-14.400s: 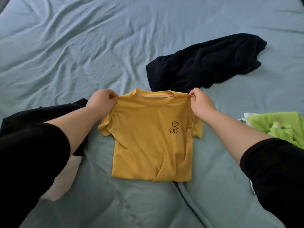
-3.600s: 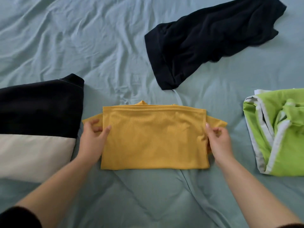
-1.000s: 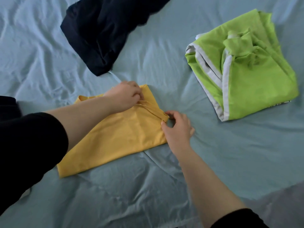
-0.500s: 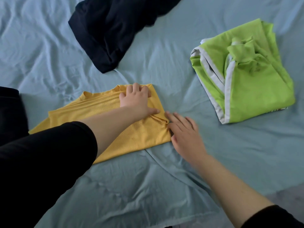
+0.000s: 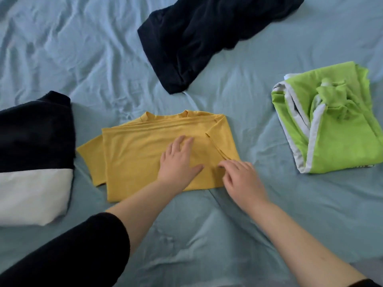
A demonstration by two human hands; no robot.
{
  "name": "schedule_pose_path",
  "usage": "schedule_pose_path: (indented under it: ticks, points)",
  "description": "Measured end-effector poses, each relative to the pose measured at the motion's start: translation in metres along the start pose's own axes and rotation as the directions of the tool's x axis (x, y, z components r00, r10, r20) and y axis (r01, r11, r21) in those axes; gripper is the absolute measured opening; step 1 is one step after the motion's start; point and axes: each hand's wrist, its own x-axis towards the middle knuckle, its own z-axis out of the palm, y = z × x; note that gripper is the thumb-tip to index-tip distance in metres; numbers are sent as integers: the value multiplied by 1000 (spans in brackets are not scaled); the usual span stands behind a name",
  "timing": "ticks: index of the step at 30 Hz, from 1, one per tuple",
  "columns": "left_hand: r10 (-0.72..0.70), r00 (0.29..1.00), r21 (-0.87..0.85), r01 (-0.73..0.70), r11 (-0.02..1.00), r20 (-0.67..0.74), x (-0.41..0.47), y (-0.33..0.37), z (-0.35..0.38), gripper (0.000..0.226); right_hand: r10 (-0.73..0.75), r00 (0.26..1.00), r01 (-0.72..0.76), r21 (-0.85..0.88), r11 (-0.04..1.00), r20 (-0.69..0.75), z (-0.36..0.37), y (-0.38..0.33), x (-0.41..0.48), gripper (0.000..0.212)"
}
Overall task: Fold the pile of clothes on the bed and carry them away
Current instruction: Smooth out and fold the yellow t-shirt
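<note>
A yellow T-shirt point(image 5: 134, 154) lies folded in half on the blue bed sheet point(image 5: 72, 59), its right sleeve turned in over the body and its left sleeve still sticking out. My left hand point(image 5: 178, 160) presses flat on the shirt's middle with straight fingers. My right hand point(image 5: 240, 179) rests at the shirt's lower right corner, fingers loosely bent over the folded sleeve edge, holding nothing that I can see.
A crumpled dark navy garment point(image 5: 203, 36) lies beyond the shirt. A bright green garment with white trim point(image 5: 335, 129) sits loosely folded on the right. A folded black and white garment point(image 5: 33, 154) lies at the left edge.
My left hand slid from the shirt's right edge toward its middle, smoothing it. My right hand stayed by the right corner. The view swung back left, showing the black and white garment again.
</note>
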Motion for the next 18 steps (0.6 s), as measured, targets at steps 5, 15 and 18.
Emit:
schedule_pose_path:
  ticks: [5,15,18]
  points:
    - [-341,930,-293,292,911,-133,-55,-75,-22,58,-137,978,134,27,991,158,26,-87,41,33]
    - [-701,688,-663,439,607,-186,-86,-152,-40,56,-183,935,106,252,962,305,74,-209,106,33]
    - [-867,490,-780,506,367,-90,-73,-146,-43,65,-146,960,89,235,968,240,85,-227,125,29]
